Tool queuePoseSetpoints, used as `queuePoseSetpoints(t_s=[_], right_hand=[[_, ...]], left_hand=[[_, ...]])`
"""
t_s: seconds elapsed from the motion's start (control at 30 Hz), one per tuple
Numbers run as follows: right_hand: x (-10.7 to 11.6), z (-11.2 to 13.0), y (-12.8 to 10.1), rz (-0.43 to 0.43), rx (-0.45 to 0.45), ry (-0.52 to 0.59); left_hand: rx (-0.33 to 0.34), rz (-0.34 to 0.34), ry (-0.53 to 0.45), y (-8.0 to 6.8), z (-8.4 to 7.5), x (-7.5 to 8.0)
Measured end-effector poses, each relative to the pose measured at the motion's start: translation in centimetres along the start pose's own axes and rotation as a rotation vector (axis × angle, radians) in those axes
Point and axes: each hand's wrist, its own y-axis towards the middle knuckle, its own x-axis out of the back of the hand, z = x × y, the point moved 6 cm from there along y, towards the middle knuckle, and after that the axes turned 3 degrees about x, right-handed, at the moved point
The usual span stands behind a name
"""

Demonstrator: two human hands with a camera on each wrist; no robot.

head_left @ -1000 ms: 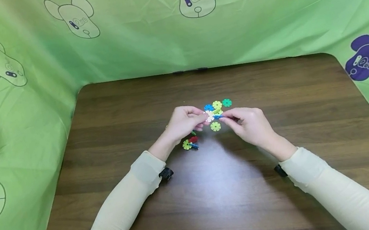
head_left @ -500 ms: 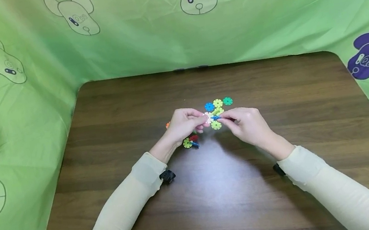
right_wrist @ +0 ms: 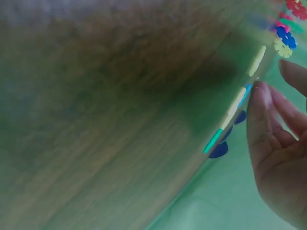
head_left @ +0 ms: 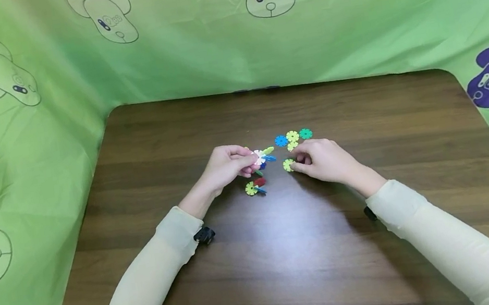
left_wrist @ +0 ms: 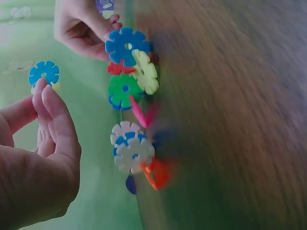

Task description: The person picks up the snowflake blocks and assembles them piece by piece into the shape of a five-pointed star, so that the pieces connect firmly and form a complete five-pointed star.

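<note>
My left hand (head_left: 249,160) pinches a small assembly of snowflake discs (head_left: 263,156), white, blue and light green, a little above the dark wooden table (head_left: 288,251). In the left wrist view its fingertips (left_wrist: 44,93) meet just under a blue disc (left_wrist: 43,72). My right hand (head_left: 296,164) is low on the table, thumb and forefinger closed on a yellow-green disc (head_left: 288,165). The right wrist view is blurred: the right hand (right_wrist: 268,100) is beside discs seen edge-on (right_wrist: 243,96).
Loose discs lie beyond the hands: blue (head_left: 280,140), yellow (head_left: 292,136), teal (head_left: 305,133). A joined yellow, red and blue cluster (head_left: 255,188) lies near the left hand. A white and orange group (left_wrist: 133,152) shows in the left wrist view. Green printed cloth (head_left: 32,126) surrounds the table.
The hands have parted. The left hand carried the assembly leftward; the right hand let go of it and dropped to the yellow-green disc on the table.
</note>
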Motion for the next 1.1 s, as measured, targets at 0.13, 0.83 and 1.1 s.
queuePoseSetpoints(t_s=[0.13, 0.83, 1.1], right_hand=[[-0.6, -0.7, 0.1, 0.054, -0.048, -0.032], [1.4, -1.2, -1.5, -0.035, -0.194, 0.33], [2.9, 0.7, -2.1, -0.12, -0.283, 0.672]], left_hand=[[0.009, 0.008, 0.037, -0.4, -0.1, 0.2], [0.014, 0.056, 0.088, -0.3, 0.3, -0.8], [-0.027, 0.092, 0.15, -0.3, 0.6, -2.1]])
